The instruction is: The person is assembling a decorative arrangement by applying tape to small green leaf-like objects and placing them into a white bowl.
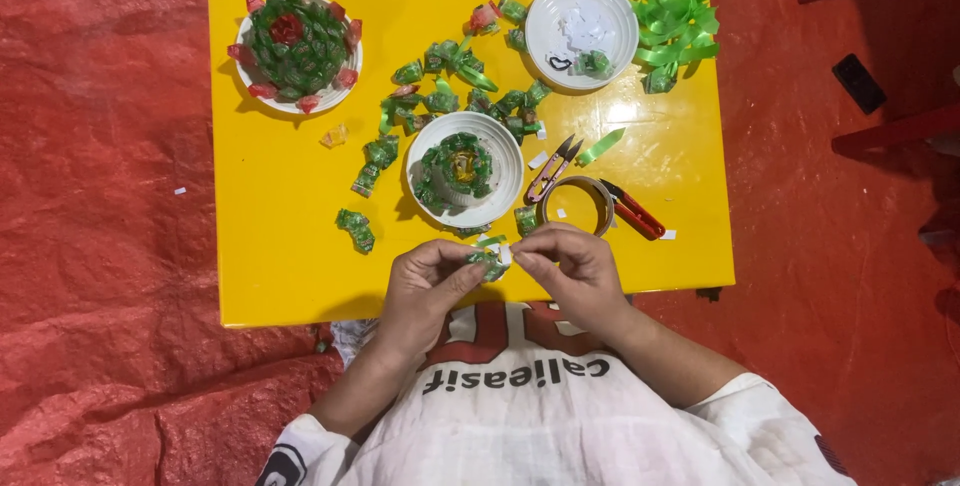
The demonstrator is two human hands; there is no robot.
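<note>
1. Both hands meet at the near edge of the yellow surface (280, 246), left hand (425, 281) and right hand (570, 266) pinching one small green folded piece (489, 262) between their fingers
2. Keep the pinch firm and the white tab flat against the fold, judging by the finished pieces lying near the middle white plate (505, 151)

Overhead view of a yellow table (280, 246) on red sheeting. At its near edge, the left hand (425, 281) and right hand (570, 266) pinch one small green folded piece (489, 263) between their fingertips. Just beyond that piece sits a white plate (505, 161) ringed with green pieces. Right of this plate lie thread snips (550, 168), a tape roll (578, 204) and red-handled scissors (633, 211). Far left of it stands a finished green and red rosette (297, 46).
</note>
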